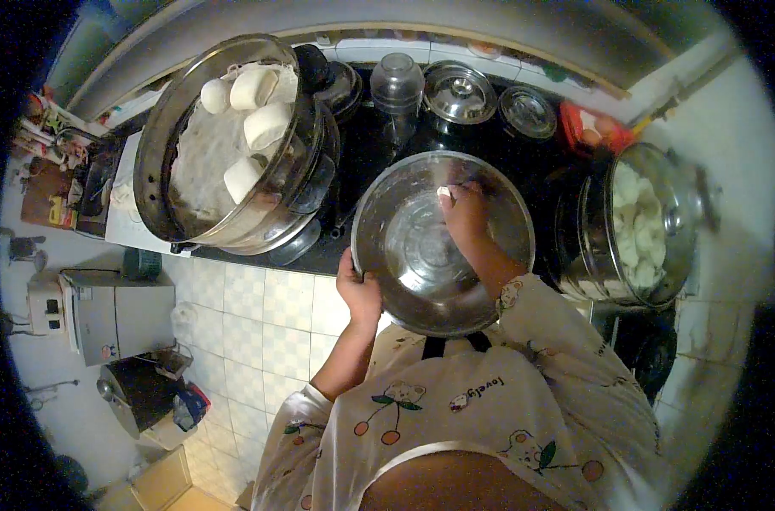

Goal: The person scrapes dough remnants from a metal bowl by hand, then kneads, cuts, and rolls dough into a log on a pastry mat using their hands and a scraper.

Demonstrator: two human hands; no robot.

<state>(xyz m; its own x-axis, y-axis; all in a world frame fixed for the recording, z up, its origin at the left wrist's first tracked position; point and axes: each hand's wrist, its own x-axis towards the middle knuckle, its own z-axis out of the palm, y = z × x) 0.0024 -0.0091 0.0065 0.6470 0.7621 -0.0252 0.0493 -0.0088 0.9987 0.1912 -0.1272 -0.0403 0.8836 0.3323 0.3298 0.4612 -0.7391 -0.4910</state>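
Note:
A wide metal basin (507, 200) is in front of my body, its inside smeared with whitish residue. My left hand (359, 294) grips the basin's rim on the left side, thumb toward the wall and fingers partly hidden. Reaching over the basin, my right hand (468, 217) is closed, with a small white lump (444, 192) showing at its fingertips. Whether the lump is dough cannot be told. To the left, a big steamer tier (155, 183) holds several white buns (268, 125) on a pale cloth (204, 162).
On the right stands another steamer pot (587, 247) with white pieces (639, 226) in it. Along the back of the black counter are an upturned glass jar (397, 85), lidded pots (460, 92) and a red container (592, 128) with eggs. A white cabinet (123, 319) is at left.

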